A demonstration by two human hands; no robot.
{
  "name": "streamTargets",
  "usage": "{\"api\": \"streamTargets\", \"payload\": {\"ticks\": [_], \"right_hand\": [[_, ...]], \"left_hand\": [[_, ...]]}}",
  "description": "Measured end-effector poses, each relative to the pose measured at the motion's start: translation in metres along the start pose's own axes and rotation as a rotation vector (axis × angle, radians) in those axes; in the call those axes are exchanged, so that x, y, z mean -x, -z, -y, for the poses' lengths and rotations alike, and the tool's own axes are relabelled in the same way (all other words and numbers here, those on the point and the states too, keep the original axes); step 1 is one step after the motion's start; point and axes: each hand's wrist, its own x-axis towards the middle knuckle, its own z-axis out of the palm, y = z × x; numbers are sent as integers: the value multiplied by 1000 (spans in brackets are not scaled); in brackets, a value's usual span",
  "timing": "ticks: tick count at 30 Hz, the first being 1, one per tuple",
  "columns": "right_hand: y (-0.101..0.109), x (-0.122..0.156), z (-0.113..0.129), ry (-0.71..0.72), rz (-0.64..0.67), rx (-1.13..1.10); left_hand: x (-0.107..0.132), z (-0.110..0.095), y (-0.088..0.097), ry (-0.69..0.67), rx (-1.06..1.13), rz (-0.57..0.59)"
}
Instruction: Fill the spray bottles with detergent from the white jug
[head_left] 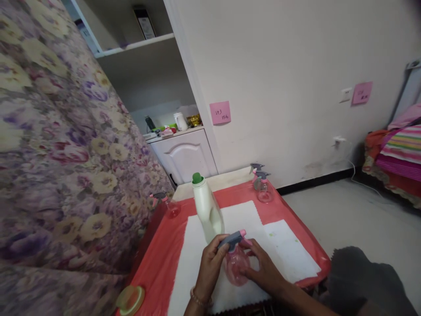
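A clear pink spray bottle (237, 268) with a grey and pink trigger head stands near the front of the white sheet (189, 263), between my two hands. My left hand (210, 260), a beaded bracelet at its wrist, pinches the grey part of the trigger head. Around the bottle's right side curl the fingers of my right hand (261, 265), its thumb low on the pink body. Just behind my left hand a pale green jug (208, 206) stands with its neck uncovered by a lid and something green at its mouth.
On the red tablecloth (154, 259) are a spray bottle (173, 208) at left, more spray bottles (265, 193) at back right, and a yellow-green round container (130, 299) at front left. A floral curtain (66, 166) hangs along the left side.
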Motion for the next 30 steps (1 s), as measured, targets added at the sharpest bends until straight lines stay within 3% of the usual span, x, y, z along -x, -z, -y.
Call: {"api": "streamTargets", "payload": {"ticks": [4,14,18,22,30], "right_hand": [[4,-1,7,-7,24,-3],[-7,2,-8,-101,8,46],[-18,0,-8,-8,-24,35],[-19,-1,-10,50,-45,62],[-1,-1,2,75,58,80]], "left_hand": [[2,5,-1,24,17,-48],[5,0,0,39,56,24],[4,-1,1,44,55,41],[3,-6,-3,36,-11,-29],[4,-21,-22,-21,-232,-230]]}}
